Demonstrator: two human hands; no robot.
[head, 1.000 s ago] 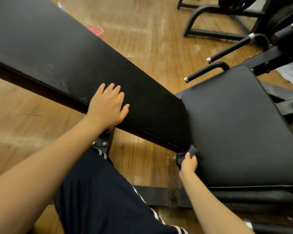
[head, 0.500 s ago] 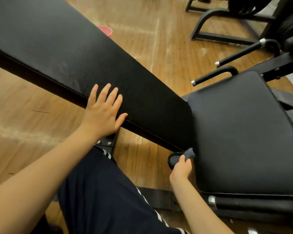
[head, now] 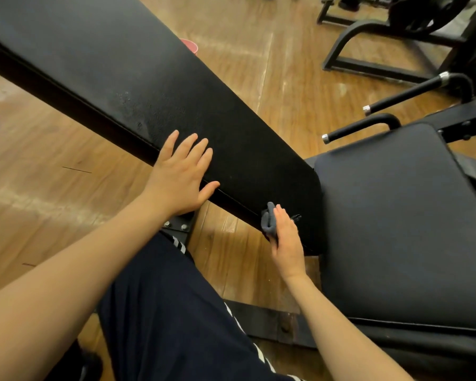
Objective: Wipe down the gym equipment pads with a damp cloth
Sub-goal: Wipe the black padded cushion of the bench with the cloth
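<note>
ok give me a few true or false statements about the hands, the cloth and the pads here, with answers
1. The left hand lies flat on the long back pad. True.
2. The right hand holds a grey cloth. True.
3. The cloth is on the middle of the seat pad. False: it is at the lower edge of the long back pad, near its end.
4. The left hand holds the cloth. False: it holds nothing.
5. A pink cup shows on the wooden floor beyond the back pad. True.
</note>
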